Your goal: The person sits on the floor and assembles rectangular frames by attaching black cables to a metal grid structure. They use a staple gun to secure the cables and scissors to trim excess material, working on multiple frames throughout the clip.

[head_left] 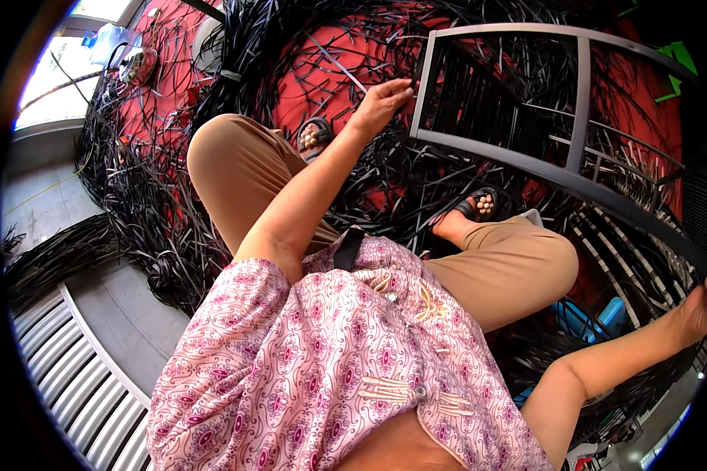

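Observation:
Above my left knee, my left hand [381, 106] is closed with its fingers pinched together, close to the left bar of a grey metal frame [584, 102]. What it pinches is too small to make out; a thin pale strip [338, 63] runs up to the back of that hand. Far to the right, my right hand [703, 306] is closed on a flat black strip [660, 225], which stretches taut from the lower edge of the frame. Black woven strips [467, 86] fill part of the frame's inside.
Loose black strips [385, 184] lie in tangles over the red floor covering [310, 86] and around my sandalled feet. A ribbed light bench [78, 365] stands at lower left. Blue plastic [593, 318] shows under my right arm, and a green piece [675, 67] sits behind the frame.

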{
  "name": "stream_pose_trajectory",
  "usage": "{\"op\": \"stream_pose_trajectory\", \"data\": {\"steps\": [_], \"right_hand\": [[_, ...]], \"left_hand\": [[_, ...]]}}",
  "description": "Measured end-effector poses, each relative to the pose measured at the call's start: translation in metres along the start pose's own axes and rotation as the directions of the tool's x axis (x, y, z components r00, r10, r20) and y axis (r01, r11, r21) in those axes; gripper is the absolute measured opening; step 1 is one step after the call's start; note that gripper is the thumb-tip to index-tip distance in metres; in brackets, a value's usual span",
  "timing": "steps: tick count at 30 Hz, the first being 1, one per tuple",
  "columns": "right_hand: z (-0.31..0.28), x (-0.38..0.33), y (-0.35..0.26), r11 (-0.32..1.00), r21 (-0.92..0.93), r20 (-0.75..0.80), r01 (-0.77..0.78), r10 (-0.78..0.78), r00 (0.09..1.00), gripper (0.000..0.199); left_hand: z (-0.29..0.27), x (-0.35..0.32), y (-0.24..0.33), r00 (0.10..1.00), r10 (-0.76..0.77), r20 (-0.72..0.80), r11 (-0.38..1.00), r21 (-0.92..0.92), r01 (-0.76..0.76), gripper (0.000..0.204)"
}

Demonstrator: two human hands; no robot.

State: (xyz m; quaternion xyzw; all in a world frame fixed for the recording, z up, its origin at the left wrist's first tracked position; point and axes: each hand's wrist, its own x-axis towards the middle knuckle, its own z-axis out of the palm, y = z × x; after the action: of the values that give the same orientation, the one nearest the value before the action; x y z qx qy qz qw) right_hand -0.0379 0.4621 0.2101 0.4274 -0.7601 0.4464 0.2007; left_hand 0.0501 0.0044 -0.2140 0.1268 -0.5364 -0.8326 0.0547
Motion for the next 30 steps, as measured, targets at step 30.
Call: {"op": "stream_pose_trajectory", "data": {"steps": [30], "right_hand": [[0.259, 0.046, -0.031, 0.987, 0.053, 0.164, -0.151, 0.14, 0.976, 0.049]], "left_hand": [[-0.044, -0.102, -0.021, 0.818, -0.444, -0.365, 0.866, 0.06, 0.497, 0.018]]}}
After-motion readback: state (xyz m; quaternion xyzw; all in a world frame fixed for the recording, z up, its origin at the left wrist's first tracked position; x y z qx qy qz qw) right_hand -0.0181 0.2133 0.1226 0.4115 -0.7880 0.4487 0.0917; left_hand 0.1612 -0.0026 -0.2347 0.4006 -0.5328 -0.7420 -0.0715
